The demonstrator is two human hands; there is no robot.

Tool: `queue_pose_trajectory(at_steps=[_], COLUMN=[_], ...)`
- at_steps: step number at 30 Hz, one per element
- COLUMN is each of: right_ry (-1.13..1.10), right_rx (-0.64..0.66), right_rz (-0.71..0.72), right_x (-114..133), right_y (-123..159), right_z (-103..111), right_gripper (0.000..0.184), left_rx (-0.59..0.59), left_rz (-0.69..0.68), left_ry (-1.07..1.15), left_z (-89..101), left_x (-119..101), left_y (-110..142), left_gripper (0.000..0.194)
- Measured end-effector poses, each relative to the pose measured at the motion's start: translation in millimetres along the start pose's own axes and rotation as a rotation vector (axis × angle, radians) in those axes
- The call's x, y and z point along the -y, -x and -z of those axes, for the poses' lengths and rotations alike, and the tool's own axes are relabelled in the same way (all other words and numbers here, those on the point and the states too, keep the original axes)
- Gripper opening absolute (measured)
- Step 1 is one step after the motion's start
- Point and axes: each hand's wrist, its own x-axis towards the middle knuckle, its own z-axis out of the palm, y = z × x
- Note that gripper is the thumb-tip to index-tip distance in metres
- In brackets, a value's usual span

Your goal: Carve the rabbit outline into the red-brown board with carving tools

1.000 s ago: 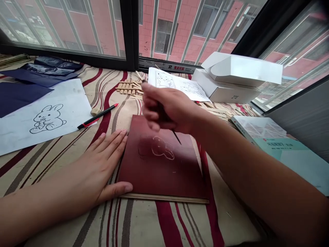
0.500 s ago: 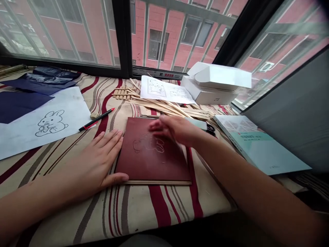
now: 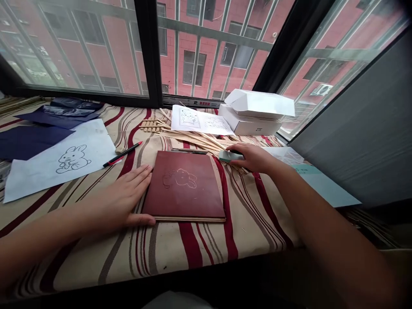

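Note:
A dark red board [image 3: 189, 197] with a pale rabbit outline scratched into it lies on the striped cloth. My left hand [image 3: 127, 199] lies flat and open beside the board's left edge, its thumb touching the front corner. My right hand [image 3: 252, 156] has reached to the right of the board and closes over a small grey-green block [image 3: 226, 156] that sits among thin wooden strips [image 3: 196, 139]. A slim dark tool [image 3: 189, 150] lies along the board's far edge.
A rabbit drawing on white paper [image 3: 64, 165] and dark blue carbon sheets [image 3: 28, 139] lie at left, with a red-and-black pen [image 3: 122, 154] between them and the board. White boxes [image 3: 254, 113], printed sheets [image 3: 198, 120] and a teal book [image 3: 318, 184] sit at right.
My right hand left the board, where it held a thin tool, and moved right onto the grey-green block. The tool now lies by the board's far edge. My left hand stayed put.

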Motion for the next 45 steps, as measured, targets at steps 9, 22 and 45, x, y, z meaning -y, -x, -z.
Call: queue_pose_trajectory(at_steps=[9,22,45], right_ry=[0.129,0.134,-0.014], right_rx=[0.116,-0.002,-0.072], right_rz=[0.444,0.012,0.135], right_x=[115.1,105.0,86.6], right_y=[29.3,10.0,-26.8], right_z=[-18.6,-35.0,-18.5], right_gripper=[0.054,0.051,0.041], left_rx=[0.025,0.028,-0.084], left_rz=[0.040,0.056,0.002], left_ry=[0.098,0.132,0.084], left_z=[7.8,9.4,-24.7], left_x=[-12.4,-19.6,10.3], left_y=[3.8,3.6,14.6], left_gripper=[0.122,0.118,0.115])
